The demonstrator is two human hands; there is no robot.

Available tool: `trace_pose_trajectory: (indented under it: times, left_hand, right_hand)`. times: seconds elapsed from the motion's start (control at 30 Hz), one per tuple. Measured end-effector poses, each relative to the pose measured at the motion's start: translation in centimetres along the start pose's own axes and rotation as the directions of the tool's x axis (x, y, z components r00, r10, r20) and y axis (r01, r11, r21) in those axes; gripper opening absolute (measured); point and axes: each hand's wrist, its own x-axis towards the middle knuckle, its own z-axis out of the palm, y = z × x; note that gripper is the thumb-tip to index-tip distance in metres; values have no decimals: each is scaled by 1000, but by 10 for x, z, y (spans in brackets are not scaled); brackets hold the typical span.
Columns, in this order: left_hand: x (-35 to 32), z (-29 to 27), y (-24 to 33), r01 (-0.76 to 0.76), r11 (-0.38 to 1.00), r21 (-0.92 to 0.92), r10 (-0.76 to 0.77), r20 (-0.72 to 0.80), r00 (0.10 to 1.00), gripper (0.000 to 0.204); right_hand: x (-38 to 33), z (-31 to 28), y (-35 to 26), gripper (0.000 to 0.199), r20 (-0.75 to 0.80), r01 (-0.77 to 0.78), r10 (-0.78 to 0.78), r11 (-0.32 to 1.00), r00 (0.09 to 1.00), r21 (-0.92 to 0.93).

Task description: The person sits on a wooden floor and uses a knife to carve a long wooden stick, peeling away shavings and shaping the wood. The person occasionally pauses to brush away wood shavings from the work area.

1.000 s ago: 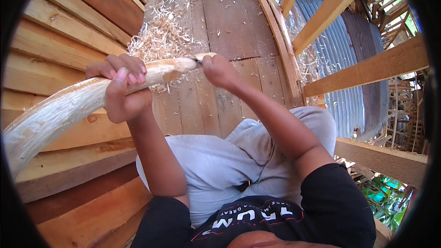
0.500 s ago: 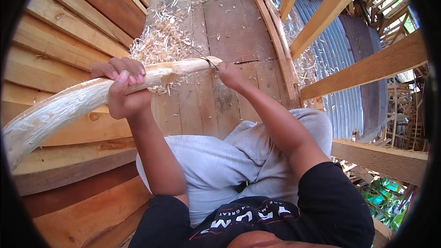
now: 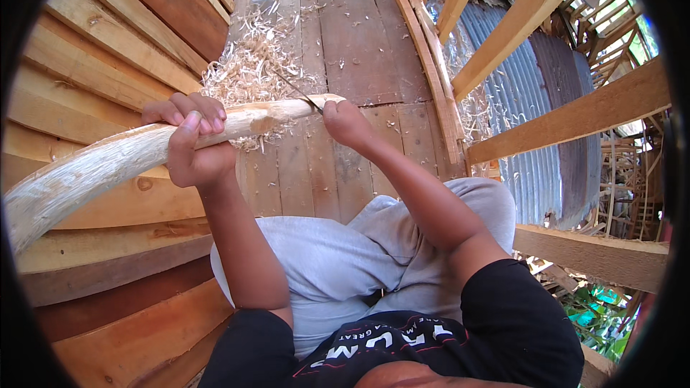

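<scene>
Left hand (image 3: 188, 140) closed around curved wooden pole (image 3: 108, 162) for steadying, right hand (image 3: 346, 122) shut on knife (image 3: 296, 92) at its tip, shavings (image 3: 248, 72) just beyond.

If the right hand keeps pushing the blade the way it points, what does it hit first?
Probably the pole itself: the right hand aims the blade up-left across its carved end, toward the shavings. Depth is unclear.

Left hand (image 3: 188, 140) grips pale curved wooden pole (image 3: 122, 162), right hand (image 3: 346, 121) holds knife (image 3: 296, 92) at its tip, shavings (image 3: 248, 72) at 12 o'clock.
</scene>
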Motion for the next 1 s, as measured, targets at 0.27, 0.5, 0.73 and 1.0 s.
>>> trace_pose_trajectory:
  times: [0.27,0.5,0.73,1.0]
  left_hand:
    - [-5,11,6,4,1000,16,-4,14,1000,18]
    - [-4,14,4,-14,999,43,11,59,998,17]
    - [0,6,4,-4,1000,-11,4,16,1000,18]
    - [-3,0,9,-26,999,23,26,36,999,17]
  right_hand:
    - [-7,-9,18,50,50,-13,18,994,999,-105]
    - [-21,-9,-18,51,34,209,-207,952,978,-225]
    - [-6,-4,-2,52,19,-60,62,993,998,-104]
    - [-38,-15,-56,51,66,68,-60,990,996,-123]
